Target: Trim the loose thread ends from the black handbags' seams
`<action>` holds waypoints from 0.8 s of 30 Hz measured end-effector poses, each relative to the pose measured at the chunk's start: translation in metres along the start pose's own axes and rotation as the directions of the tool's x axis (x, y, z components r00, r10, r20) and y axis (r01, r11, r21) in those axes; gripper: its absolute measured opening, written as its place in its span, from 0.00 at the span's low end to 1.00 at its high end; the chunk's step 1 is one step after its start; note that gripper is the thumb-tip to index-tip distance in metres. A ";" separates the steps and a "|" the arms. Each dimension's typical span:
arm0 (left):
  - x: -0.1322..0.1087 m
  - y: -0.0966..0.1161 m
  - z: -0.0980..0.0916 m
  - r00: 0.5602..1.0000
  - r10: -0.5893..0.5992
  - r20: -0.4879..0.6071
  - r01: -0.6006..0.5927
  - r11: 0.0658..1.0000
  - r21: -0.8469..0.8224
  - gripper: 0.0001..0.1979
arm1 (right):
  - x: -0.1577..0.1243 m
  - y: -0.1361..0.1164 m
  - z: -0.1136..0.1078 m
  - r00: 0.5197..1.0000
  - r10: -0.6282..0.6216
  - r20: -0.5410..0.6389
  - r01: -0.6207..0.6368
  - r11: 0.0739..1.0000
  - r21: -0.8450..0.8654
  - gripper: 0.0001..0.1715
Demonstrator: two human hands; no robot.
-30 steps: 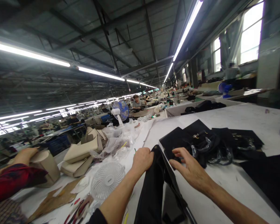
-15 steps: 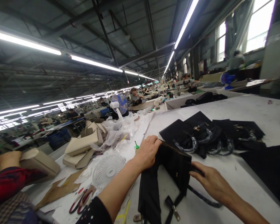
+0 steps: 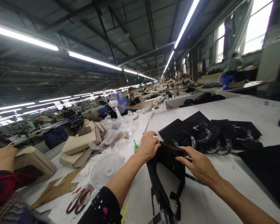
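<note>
A black bag with straps and metal fittings stands over the white table in front of me. My left hand grips its upper left corner, fingers bent over the edge. At the right end of that top edge, my right hand pinches the rim between thumb and fingers. A dark strap runs out under my right hand. The bag's lower straps hang toward the table's near side, and the inside of the bag is mostly in shadow.
Several black bags with plastic-wrapped handles lie beyond my hands. To the left are a white fan, red-handled scissors, a green-tipped bottle and beige bags. A co-worker's hand is at a beige bag, far left.
My right hand has moved left and up, from the bag's side strap to its top edge. The bag has tilted and its lower straps have swung. My left hand keeps its corner.
</note>
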State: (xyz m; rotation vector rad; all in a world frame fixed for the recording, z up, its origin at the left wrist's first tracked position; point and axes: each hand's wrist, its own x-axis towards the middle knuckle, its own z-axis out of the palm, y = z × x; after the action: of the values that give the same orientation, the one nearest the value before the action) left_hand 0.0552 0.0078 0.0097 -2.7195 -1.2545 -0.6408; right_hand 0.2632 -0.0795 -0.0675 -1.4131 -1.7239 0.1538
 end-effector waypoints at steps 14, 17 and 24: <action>0.017 -0.004 0.002 0.952 -0.288 0.103 0.286 0.958 0.034 0.07 | 0.057 0.009 0.002 0.969 0.206 0.135 -0.238 0.925 0.297 0.14; 0.019 0.003 0.001 0.940 -0.327 0.098 0.322 0.945 0.062 0.08 | 0.060 0.008 0.001 0.975 0.191 0.115 -0.212 0.954 0.212 0.16; 0.021 0.010 0.003 0.933 -0.353 0.069 0.343 0.931 0.127 0.10 | 0.067 0.000 0.000 0.979 0.187 0.084 -0.192 0.979 0.060 0.15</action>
State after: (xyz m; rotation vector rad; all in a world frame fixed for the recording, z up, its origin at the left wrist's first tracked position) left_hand 0.0754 0.0166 0.0163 -2.4779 -1.7621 -0.4582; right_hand 0.2653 -0.0235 -0.0316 -1.5375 -1.6277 0.3732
